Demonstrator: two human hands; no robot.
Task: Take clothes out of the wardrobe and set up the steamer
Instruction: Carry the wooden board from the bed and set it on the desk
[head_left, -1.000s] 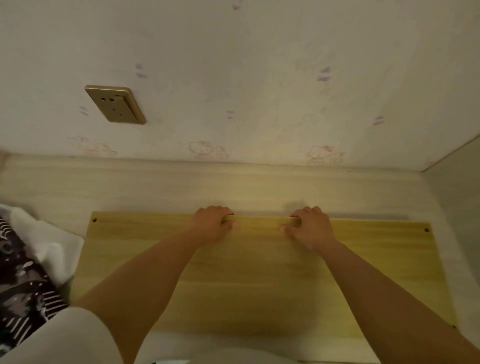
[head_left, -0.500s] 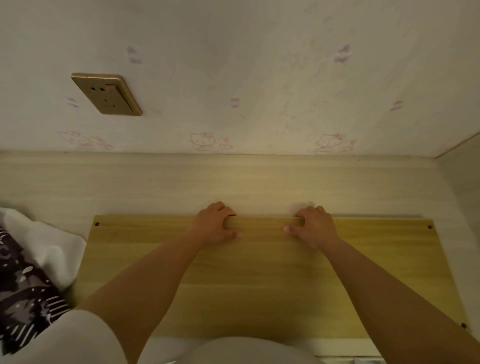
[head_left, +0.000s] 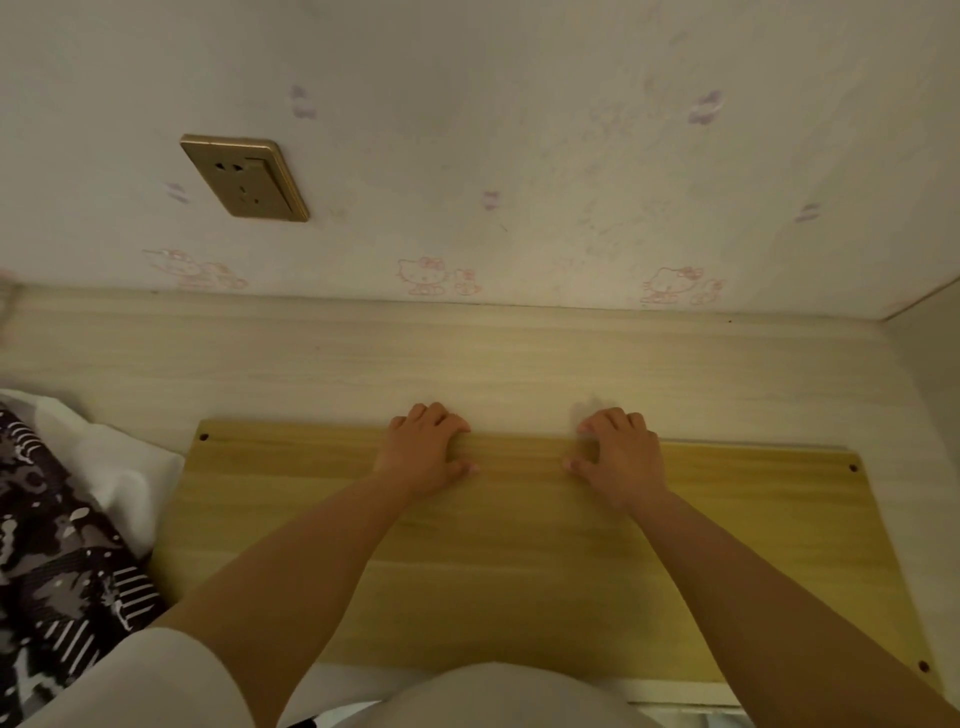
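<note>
Both hands curl their fingers over the far edge of one yellow wooden board (head_left: 519, 545), left hand (head_left: 423, 449) and right hand (head_left: 621, 457) set near its middle, likely so it lifts or slides evenly. One patterned garment (head_left: 57, 545) lies at the board's left; one wall socket (head_left: 244, 176) waits above, no steamer in view.

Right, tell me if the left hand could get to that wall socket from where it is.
Probably yes. The left hand grips the far edge of the wooden board, and the socket sits on the wall above and to its left, with only bare ledge and wallpaper between. It would have to drop its grip first.
</note>
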